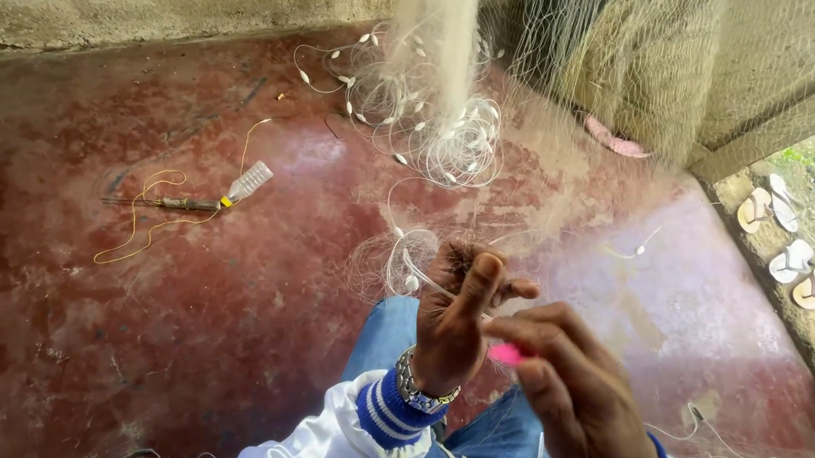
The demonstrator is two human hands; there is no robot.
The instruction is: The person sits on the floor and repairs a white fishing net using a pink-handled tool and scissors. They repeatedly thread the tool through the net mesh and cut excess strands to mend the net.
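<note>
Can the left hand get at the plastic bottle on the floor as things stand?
Probably not without letting go. The left hand is bunched around white net line near the knee, while the plastic bottle lies well off on the red floor. Nothing blocks the path; the grip is the obstacle.

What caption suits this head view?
Left hand grips fishing net; right hand pinches a pink tool above red floor.

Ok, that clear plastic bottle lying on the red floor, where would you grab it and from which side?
Probably round the middle of the body, from above. The clear plastic bottle lies on its side on the red floor, so its long flank faces up. Its lower-left neck end meets a dark tool and yellow cord; staying toward the upper-right end avoids those.
</note>
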